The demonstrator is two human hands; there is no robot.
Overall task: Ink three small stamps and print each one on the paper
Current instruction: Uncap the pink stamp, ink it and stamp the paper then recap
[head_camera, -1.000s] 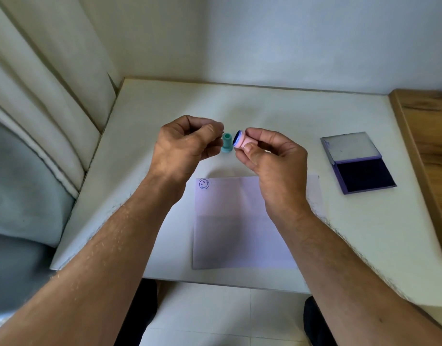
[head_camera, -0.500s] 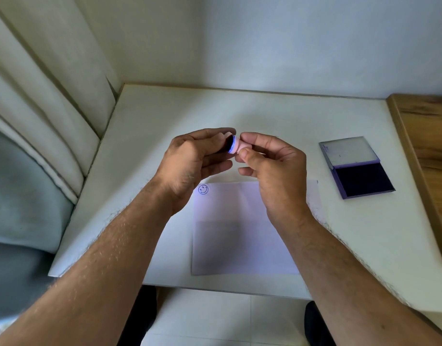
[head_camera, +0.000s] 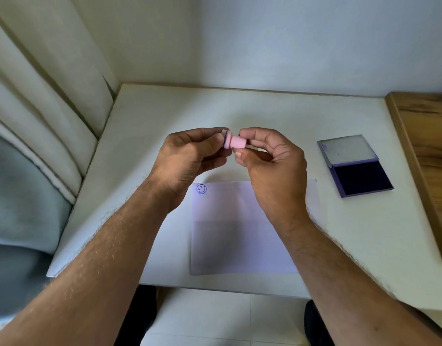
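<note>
A small pink stamp (head_camera: pixel 236 141) lies sideways in the air above the white table (head_camera: pixel 145 136), held between both hands. My left hand (head_camera: pixel 190 156) pinches its wider end, where a purple ring shows. The narrower end sits in the curled fingers of my right hand (head_camera: pixel 270 166). Below the hands a white sheet of paper (head_camera: pixel 240 228) lies flat, with one blue smiley print (head_camera: pixel 201 189) at its top left corner. The purple ink pad (head_camera: pixel 362 178) stands open at the right, its lid (head_camera: pixel 347 149) folded back. No other stamp is in view.
A wooden board (head_camera: pixel 427 146) borders the table on the right. A pale curtain (head_camera: pixel 40 96) hangs along the left edge, and a wall closes the back. The table's front edge runs just below the paper.
My hands have come together: the left hand has closed onto the stamp's inked end. A teal stamp seen behind the fingers a second ago is now hidden. The view has tilted slightly.
</note>
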